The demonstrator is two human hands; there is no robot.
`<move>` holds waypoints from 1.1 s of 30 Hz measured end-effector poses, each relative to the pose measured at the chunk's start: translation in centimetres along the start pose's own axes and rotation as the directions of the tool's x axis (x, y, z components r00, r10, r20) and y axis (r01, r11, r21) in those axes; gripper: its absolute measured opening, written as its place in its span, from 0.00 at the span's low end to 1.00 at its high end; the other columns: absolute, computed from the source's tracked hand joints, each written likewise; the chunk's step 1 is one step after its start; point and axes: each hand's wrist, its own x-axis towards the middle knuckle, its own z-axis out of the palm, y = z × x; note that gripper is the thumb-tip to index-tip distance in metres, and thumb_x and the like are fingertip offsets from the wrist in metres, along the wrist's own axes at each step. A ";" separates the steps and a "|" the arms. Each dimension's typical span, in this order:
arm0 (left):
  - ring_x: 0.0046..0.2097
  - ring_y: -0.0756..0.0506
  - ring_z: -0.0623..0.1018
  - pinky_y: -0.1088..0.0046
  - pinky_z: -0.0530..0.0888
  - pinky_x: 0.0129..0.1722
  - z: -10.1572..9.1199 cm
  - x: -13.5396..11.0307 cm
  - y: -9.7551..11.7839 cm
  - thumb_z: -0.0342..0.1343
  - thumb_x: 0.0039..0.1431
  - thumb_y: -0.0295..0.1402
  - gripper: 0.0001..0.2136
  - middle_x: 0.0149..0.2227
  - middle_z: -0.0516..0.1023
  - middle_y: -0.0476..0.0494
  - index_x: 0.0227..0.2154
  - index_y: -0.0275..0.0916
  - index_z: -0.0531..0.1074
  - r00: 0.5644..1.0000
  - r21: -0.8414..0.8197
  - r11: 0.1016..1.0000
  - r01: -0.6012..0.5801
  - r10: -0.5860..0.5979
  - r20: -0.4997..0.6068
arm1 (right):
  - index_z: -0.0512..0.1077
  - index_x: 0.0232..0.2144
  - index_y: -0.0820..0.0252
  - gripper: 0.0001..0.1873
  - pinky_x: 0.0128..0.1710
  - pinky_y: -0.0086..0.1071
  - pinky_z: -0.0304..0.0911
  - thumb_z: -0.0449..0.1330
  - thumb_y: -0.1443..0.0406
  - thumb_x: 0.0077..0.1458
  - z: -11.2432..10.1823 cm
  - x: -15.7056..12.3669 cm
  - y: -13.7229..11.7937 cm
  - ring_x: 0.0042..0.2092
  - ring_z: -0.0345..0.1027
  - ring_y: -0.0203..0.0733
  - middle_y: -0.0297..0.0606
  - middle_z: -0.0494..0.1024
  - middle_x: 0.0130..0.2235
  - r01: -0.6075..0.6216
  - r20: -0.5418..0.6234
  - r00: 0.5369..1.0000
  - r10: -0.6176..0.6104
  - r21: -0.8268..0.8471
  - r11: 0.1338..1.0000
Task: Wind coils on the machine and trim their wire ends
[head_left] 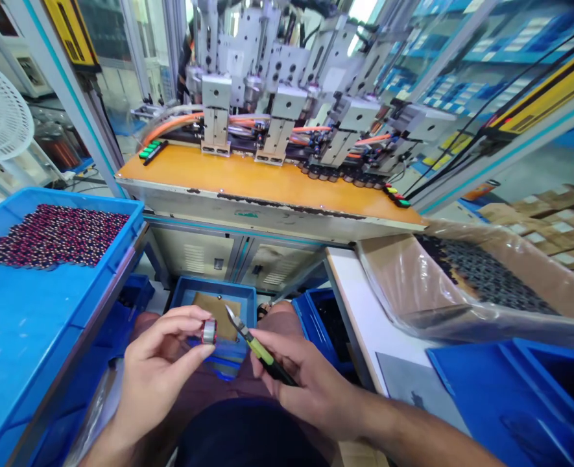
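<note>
Between thumb and fingers, my left hand [163, 366] pinches a small motor stator [209, 331], a short cylinder with a silvery side and dark red-and-black ends. My right hand [301, 373] is wrapped round the green and black handles of a pair of side cutters [262, 353]. The cutters' metal tips point up and left, toward the stator, with a gap between the two. Both hands are held above my lap. Below and beyond them, a blue tray [179, 290] sits low down, with a brown sheet in it.
A large blue bin [121, 243] at left holds many small dark parts with red. Ahead stands a machine with an orange worktop [248, 178]. At right, a plastic-lined carton [388, 272] of dark parts rests on a white table [347, 279], with blue bins [481, 376] nearer me.
</note>
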 end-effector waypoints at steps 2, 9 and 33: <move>0.43 0.43 0.84 0.71 0.82 0.40 -0.4 -0.1 0.1 0.68 0.50 0.25 0.08 0.41 0.84 0.39 0.34 0.41 0.81 0.987 -0.183 0.971 0.152 -0.158 -0.018 | 0.73 0.41 0.59 0.14 0.37 0.31 0.65 0.56 0.72 0.51 -0.6 0.5 -0.7 0.34 0.65 0.37 0.35 0.72 0.33 0.045 -0.004 0.999 -0.047 -0.266 0.963; 0.38 0.44 0.83 0.73 0.80 0.38 -6.2 -2.4 2.2 0.71 0.46 0.36 0.13 0.41 0.84 0.39 0.36 0.39 0.81 0.827 -0.187 0.841 0.508 -0.537 -0.169 | 0.66 0.60 0.62 0.34 0.50 0.40 0.68 0.56 0.70 0.48 -8.8 11.6 -6.5 0.48 0.72 0.50 0.47 0.75 0.50 0.228 -0.066 0.849 -0.525 -0.849 0.476; 0.38 0.46 0.78 0.62 0.78 0.40 -26.9 10.0 -9.1 0.58 0.63 0.38 0.13 0.39 0.78 0.45 0.46 0.35 0.73 0.820 0.754 0.345 0.559 -0.091 -0.566 | 0.69 0.54 0.69 0.20 0.55 0.48 0.69 0.58 0.66 0.62 -15.2 18.7 -3.6 0.57 0.69 0.56 0.59 0.71 0.56 0.240 0.142 0.764 -0.630 -0.968 0.073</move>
